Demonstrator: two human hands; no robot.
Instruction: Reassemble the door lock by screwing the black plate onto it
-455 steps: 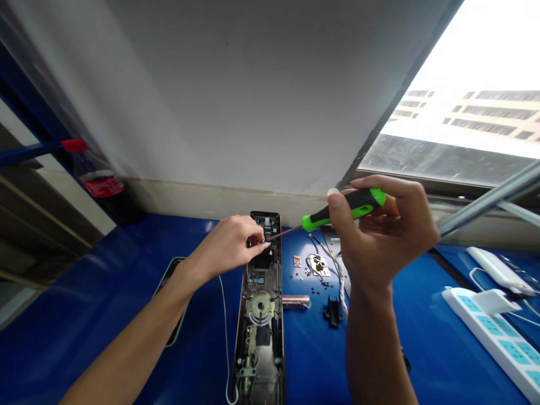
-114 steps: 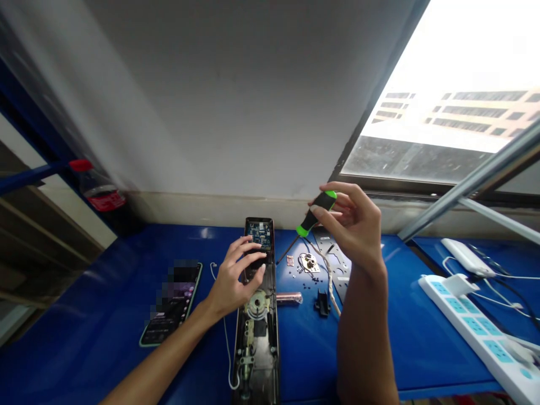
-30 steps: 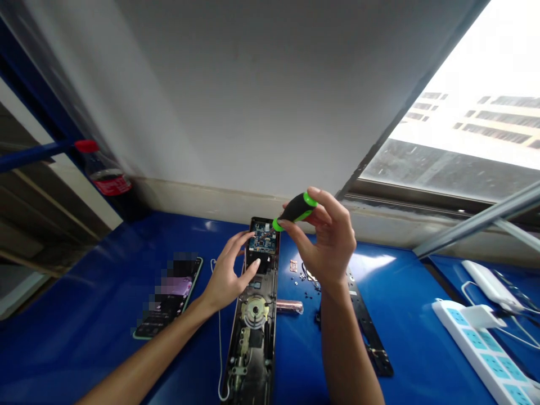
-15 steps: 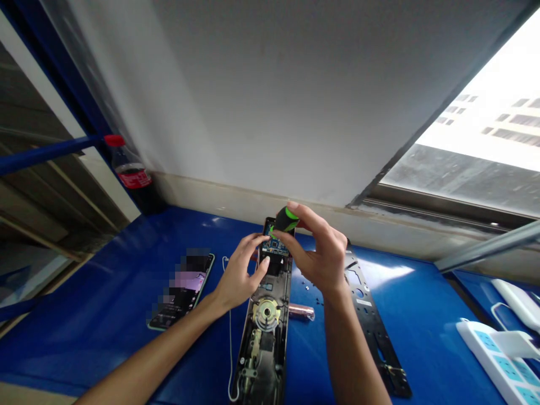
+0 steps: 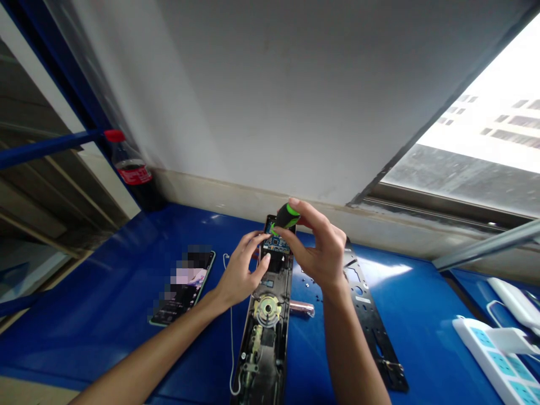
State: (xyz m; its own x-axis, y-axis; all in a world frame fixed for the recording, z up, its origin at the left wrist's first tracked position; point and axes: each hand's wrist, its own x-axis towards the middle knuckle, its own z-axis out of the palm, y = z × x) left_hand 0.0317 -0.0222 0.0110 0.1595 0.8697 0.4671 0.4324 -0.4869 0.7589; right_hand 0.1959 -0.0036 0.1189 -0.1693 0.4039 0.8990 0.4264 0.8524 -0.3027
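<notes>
An opened door lock housing [image 5: 270, 281], long and black, lies lengthwise in front of me with its inside up. A blue circuit board [image 5: 276, 243] sits at its far end, and a round metal part [image 5: 267, 309] is near its middle. My right hand [image 5: 320, 244] is closed round the handle of a black and green screwdriver [image 5: 287, 216], which is tilted over the board. The tip is too small to make out. My left hand [image 5: 242, 267] grips the housing's left side near the board, fingertips by the screwdriver and thumb over the inside.
Small screws [image 5: 307, 284] and a pinkish wrapped cylinder [image 5: 302, 308] lie right of the housing, before a black metal plate [image 5: 371, 315]. On the left are a phone [image 5: 185, 292], a white cable [image 5: 231, 343] and a cola bottle [image 5: 135, 174]. A power strip [image 5: 491, 354] stands far right.
The screwdriver handle has shifted very slightly in my right hand. My left hand keeps its place on the housing. The whole view has moved a little.
</notes>
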